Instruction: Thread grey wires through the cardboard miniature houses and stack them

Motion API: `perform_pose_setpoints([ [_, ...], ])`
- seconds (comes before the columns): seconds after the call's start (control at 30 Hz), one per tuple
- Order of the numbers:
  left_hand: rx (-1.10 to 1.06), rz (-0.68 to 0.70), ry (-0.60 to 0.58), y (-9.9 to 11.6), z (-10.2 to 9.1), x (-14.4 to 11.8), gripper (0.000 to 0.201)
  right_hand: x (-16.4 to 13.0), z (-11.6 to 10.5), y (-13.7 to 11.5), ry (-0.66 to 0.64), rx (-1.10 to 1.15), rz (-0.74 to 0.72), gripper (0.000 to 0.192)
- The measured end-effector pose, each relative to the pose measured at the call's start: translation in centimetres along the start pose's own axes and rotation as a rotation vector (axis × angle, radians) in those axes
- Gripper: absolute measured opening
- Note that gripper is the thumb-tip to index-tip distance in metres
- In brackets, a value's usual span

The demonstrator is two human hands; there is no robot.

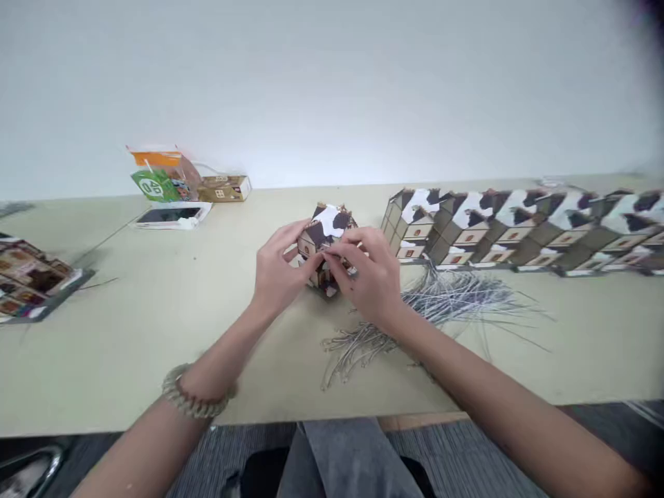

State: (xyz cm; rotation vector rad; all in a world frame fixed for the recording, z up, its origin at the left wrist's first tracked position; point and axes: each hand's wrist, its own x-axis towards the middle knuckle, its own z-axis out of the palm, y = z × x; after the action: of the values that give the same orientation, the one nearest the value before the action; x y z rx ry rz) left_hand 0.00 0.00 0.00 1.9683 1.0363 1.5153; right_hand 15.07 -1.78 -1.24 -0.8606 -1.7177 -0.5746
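On the pale table (280,387), a model house (328,221) is being held by the left hand's (280,266) fingers; the right hand's (374,280) are being pinched narrow at its front, on what cannot be told. Its handling seems unfinished; rightward of the fingers, wires (461,299) and similar houses (519,225) are lying.

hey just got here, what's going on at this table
A person is working with both bare hands on a small model house. The left hand holds its side while the fingertips of the right hand meet the left thumb at its front; whatever they pinch is too small to tell. A bundle of thin grey strands lies by the right forearm, and a row of similar houses stands behind it.
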Motion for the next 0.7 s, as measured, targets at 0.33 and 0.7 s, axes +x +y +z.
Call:
perform_pose_setpoints([
  [0.33, 0.008, -0.005, 0.005, 0.49, 0.1, -0.26, 0.044, -0.06, 0.07, -0.02, 0.014, -0.028, 0.026, 0.006],
  [0.7, 0.035, 0.013, 0.024, 0.64, 0.21, -0.39, 0.04, -0.13, 0.38, -0.31, 0.014, 0.028, 0.082, 0.012],
])
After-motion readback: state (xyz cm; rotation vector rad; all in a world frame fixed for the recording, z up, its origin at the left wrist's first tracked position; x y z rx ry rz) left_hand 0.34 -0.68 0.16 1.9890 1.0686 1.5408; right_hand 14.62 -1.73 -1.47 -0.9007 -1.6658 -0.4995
